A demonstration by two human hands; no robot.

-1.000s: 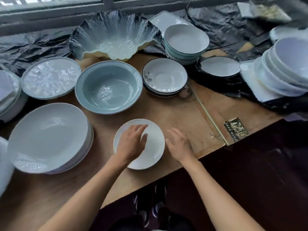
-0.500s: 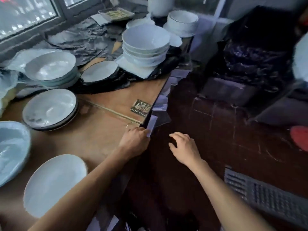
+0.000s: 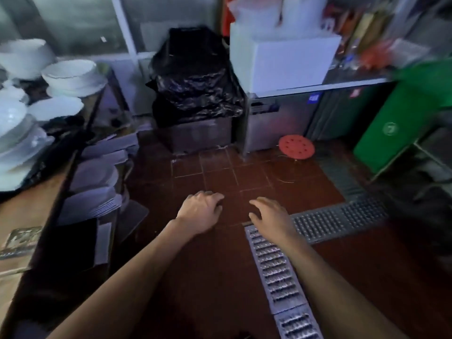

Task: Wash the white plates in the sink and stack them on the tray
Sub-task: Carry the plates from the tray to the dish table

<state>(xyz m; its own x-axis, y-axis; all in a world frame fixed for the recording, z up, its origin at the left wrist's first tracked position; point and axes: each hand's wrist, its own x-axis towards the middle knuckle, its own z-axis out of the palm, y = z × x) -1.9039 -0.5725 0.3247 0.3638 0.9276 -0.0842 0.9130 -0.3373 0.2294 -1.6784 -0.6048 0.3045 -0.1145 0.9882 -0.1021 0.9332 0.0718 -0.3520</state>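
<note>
Both my hands hang in the air over the red tiled floor and hold nothing. My left hand (image 3: 201,210) has loosely curled fingers; my right hand (image 3: 270,215) is relaxed with fingers spread, above a metal floor grate. White bowls and plates (image 3: 69,75) stand stacked on the wooden table (image 3: 29,206) at the far left, apart from both hands. More white plates (image 3: 97,177) lie on shelves under that table. No sink or tray shows in this view.
A metal drain grate (image 3: 276,270) runs along the floor and turns right. Black bags (image 3: 195,77) sit on a box ahead. A steel counter (image 3: 281,118) carries a white box; a red stool (image 3: 296,146) and a green bin (image 3: 401,113) stand to the right.
The view has swung right, away from the table of dishes toward the floor and counter. My left hand left the small white plate and the table edge; both hands now hover empty.
</note>
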